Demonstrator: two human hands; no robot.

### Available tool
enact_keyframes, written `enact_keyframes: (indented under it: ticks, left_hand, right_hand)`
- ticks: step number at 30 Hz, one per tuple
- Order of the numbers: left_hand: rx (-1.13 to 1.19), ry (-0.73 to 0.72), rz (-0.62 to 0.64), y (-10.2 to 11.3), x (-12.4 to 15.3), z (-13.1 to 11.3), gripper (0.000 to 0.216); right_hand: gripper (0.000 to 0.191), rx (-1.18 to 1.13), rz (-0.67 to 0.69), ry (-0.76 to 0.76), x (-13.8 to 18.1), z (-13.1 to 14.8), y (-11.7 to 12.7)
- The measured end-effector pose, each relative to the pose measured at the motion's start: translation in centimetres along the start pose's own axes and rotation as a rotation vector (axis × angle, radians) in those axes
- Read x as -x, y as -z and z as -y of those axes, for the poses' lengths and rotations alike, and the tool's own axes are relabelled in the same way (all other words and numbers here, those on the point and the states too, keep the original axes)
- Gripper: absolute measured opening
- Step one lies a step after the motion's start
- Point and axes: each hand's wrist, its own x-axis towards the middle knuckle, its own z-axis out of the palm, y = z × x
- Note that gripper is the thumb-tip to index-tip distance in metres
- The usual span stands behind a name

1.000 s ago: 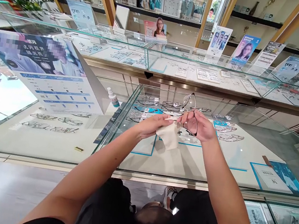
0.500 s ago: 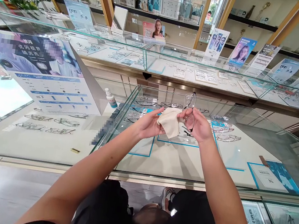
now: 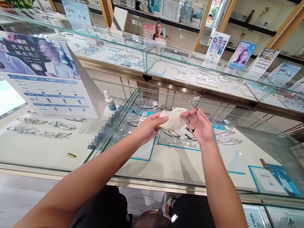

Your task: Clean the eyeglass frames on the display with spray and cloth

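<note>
My left hand (image 3: 147,126) is closed on a cream cleaning cloth (image 3: 171,119), pinching it from below. My right hand (image 3: 203,127) grips a pair of thin-framed glasses (image 3: 195,102) by the lower lens, with the upper lens sticking up above the fingers. The cloth's edge meets the glasses between the two hands. Both hands hover above the glass top of a display case (image 3: 248,159) that holds rows of spectacle frames.
A small white spray bottle (image 3: 109,100) stands on the counter left of the hands. A slanted advertising board (image 3: 40,74) fills the left side. Another glass counter (image 3: 176,62) with leaflets and stands runs across behind. My knees and shoes show below the counter's edge.
The cloth hung down from my left hand a second ago; it has since been lifted and bunched up against the glasses. Both hands rose slightly and drew closer together.
</note>
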Motion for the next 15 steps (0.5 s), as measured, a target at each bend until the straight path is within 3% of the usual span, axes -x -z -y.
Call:
enact_keyframes:
  ticks: [5,10,15]
  left_hand:
    - [-0.014,-0.122,-0.052,0.3,0.3,-1.9,0.04]
    - [-0.072,-0.167,-0.077,0.1,0.5,-2.2,0.041]
    - [-0.136,-0.183,0.034,-0.2,0.7,-2.2,0.041]
  right_hand:
    - [0.028,0.074,0.076,-0.078,0.4,0.0,-0.4]
    - [0.029,0.192,0.174,-0.104,0.7,-0.4,-0.9]
    - [0.032,0.252,0.289,-0.157,0.8,-0.9,-1.5]
